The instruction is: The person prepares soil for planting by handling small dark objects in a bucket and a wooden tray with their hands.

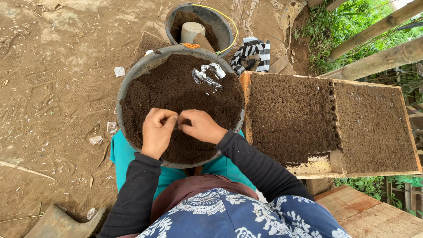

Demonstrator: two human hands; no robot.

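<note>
Dark soil fills the basin [132,79]; left hand [157,131] and right hand [202,126] meet fingertips at 6 o'clock, pinching something unidentifiable.

We see dark brown soil [176,92] in a grey basin [132,77], black sleeves [246,161], and blue-white patterned cloth [238,216].

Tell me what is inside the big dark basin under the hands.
The basin is filled with dark soil, with crumpled silvery scraps lying on top. The left hand and right hand meet over the soil. Anything beneath the surface is covered.
</note>
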